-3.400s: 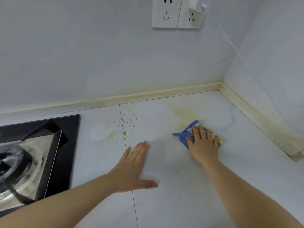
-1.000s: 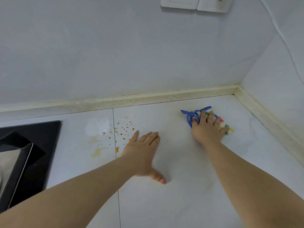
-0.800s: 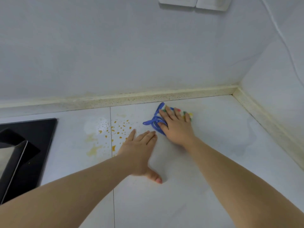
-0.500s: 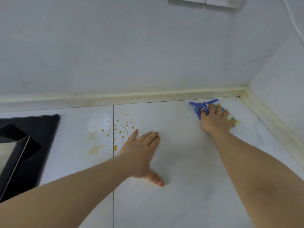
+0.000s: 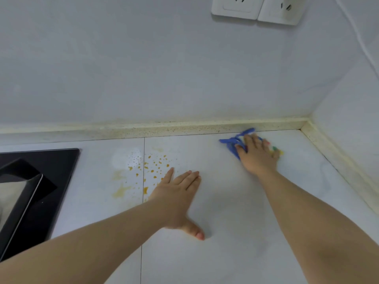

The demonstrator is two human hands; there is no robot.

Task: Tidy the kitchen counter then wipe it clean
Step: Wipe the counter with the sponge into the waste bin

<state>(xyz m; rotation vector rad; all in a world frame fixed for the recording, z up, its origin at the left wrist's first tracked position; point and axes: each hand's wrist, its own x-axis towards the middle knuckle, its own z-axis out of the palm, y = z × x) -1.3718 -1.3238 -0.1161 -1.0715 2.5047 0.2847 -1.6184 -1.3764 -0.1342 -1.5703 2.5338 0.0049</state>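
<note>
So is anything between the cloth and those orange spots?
Partly: the left hand lies flat on the counter beside the orange spots, across the way to the lower ones. Between the cloth and the upper spots lies bare counter.

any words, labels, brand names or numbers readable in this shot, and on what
None can be read.
The two white wall sockets show only plug slots, no lettering.
The blue cloth with coloured patches under the right hand shows no print.
The black glass hob shows no marking.
</note>
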